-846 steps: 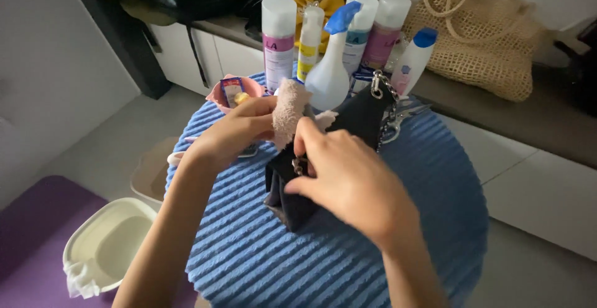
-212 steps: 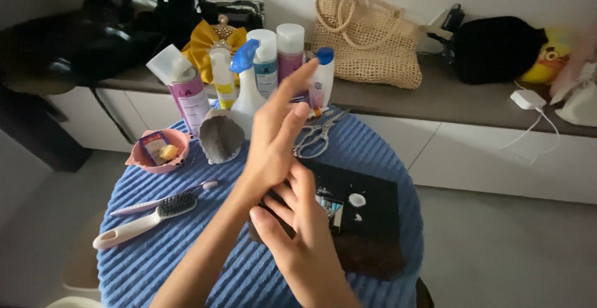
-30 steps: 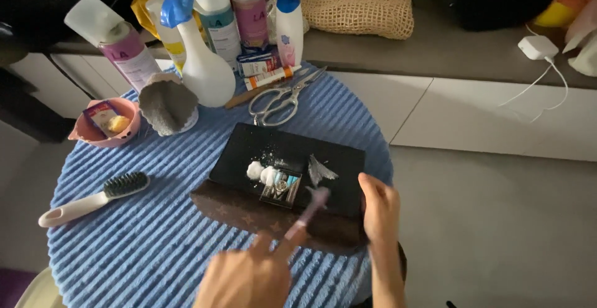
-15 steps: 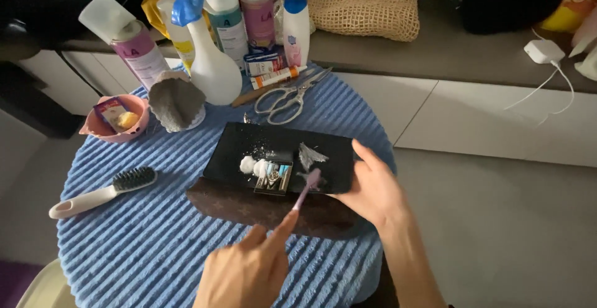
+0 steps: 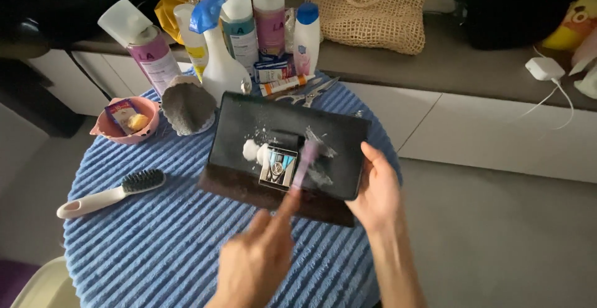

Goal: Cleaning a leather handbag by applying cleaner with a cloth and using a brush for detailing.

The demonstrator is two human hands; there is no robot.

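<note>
A black leather bag (image 5: 249, 121) lies tilted on the round table with the blue ribbed cover (image 5: 149, 233). A blob of white foam (image 5: 251, 150) sits beside its square metal clasp (image 5: 277, 166). My left hand (image 5: 255, 264), low in the middle, holds a small pink-handled brush (image 5: 303, 165) whose head rests by the clasp. My right hand (image 5: 375, 191) grips the bag's right edge, thumb on top.
Behind the bag stand a spray bottle (image 5: 217, 53) and several other bottles (image 5: 268, 9). A grey cloth-filled dish (image 5: 186, 106), pink bowl (image 5: 127, 120), white-handled brush (image 5: 109, 195), scissors (image 5: 308, 91) and tube (image 5: 283, 85) lie around. A woven bag (image 5: 367, 9) sits on the counter.
The bag has been raised and tilted toward me. My right hand slid down its right edge, and the brush head moved onto the clasp area.
</note>
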